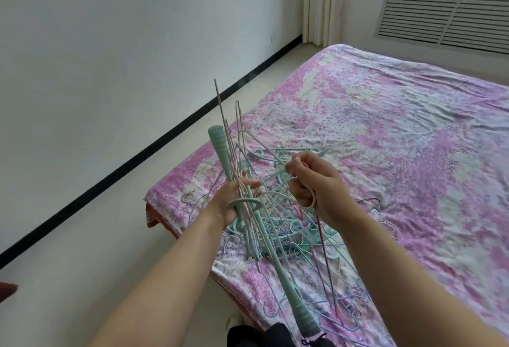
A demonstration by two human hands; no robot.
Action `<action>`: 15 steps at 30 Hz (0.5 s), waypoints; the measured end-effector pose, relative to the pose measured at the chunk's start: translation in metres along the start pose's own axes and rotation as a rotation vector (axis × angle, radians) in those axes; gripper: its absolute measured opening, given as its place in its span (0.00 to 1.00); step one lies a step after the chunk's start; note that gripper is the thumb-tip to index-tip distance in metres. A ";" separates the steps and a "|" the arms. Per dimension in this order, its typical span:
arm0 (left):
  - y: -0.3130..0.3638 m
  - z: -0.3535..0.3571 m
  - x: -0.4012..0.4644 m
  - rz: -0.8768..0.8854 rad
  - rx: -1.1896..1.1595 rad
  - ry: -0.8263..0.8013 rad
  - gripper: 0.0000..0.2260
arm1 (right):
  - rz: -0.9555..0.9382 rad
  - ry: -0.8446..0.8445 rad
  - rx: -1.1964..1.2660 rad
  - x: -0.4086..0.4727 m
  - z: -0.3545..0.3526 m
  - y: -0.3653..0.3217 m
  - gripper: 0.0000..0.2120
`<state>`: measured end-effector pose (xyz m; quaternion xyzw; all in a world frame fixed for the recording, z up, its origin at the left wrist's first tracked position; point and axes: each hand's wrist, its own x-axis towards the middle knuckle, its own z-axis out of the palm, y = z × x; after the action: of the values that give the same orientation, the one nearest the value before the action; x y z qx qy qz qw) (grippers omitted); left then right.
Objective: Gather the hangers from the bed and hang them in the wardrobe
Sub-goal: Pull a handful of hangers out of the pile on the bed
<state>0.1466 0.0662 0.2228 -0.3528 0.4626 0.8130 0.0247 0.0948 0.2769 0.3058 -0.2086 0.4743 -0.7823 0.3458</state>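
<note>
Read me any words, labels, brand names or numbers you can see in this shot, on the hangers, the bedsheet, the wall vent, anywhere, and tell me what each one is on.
None: no readable text in this view.
Hangers: no label or brand visible.
Bedsheet: floral print only, no lettering.
Wall vent: plain slats, no markings.

On the bed, the hangers tangle so that single ones cannot be counted. The right hand hides what its fingers pinch. The bed's far side runs past the picture's right edge, as does the vent above it.
</note>
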 end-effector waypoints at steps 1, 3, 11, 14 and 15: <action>-0.002 0.000 0.003 0.008 -0.032 0.008 0.21 | -0.012 -0.014 0.009 0.000 0.004 0.001 0.21; -0.002 0.004 0.005 0.036 -0.050 0.008 0.17 | -0.023 -0.020 -0.045 0.000 0.006 -0.003 0.15; 0.030 -0.008 0.018 0.131 0.066 0.173 0.13 | 0.050 0.358 -0.428 -0.008 -0.040 -0.025 0.07; 0.032 -0.008 0.029 0.192 0.191 0.284 0.18 | 0.103 0.472 -0.632 -0.006 -0.052 -0.008 0.06; 0.032 -0.006 0.030 0.206 0.240 0.309 0.21 | 0.110 0.500 -0.717 -0.005 -0.056 -0.002 0.06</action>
<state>0.1154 0.0348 0.2271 -0.4187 0.5880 0.6865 -0.0877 0.0606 0.3149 0.2814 -0.0941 0.7954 -0.5750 0.1669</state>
